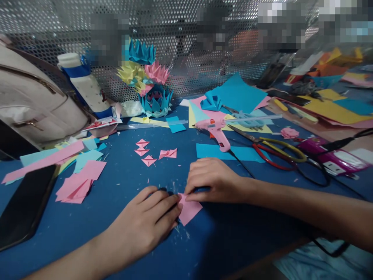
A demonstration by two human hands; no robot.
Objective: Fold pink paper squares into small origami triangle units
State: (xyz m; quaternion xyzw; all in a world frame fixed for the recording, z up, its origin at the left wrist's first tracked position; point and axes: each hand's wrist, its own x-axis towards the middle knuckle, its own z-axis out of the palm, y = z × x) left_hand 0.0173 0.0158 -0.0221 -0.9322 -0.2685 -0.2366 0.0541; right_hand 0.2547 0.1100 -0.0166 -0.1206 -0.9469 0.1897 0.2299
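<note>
A pink paper square [190, 210] lies on the blue table between my hands. My left hand [145, 217] is closed at its left edge, fingers together and pressing the paper, with the thumb mostly hidden. My right hand [214, 181] pinches the upper corner of the square, its fingers curled. Just beyond are several small folded pink paper pieces [149, 160]. A stack of pink paper squares [78, 182] lies to the left of my left hand. Past my right hand, a pink glue gun [217, 130] rests beside a blue paper strip [236, 152].
Scissors [274, 149] and a purple power strip [335, 155] with cables lie at right. A black phone [29, 206], a bottle [84, 83] and a bag [32, 93] stand or lie at left. Folded paper flowers [155, 101] stand against a perforated metal panel [186, 58].
</note>
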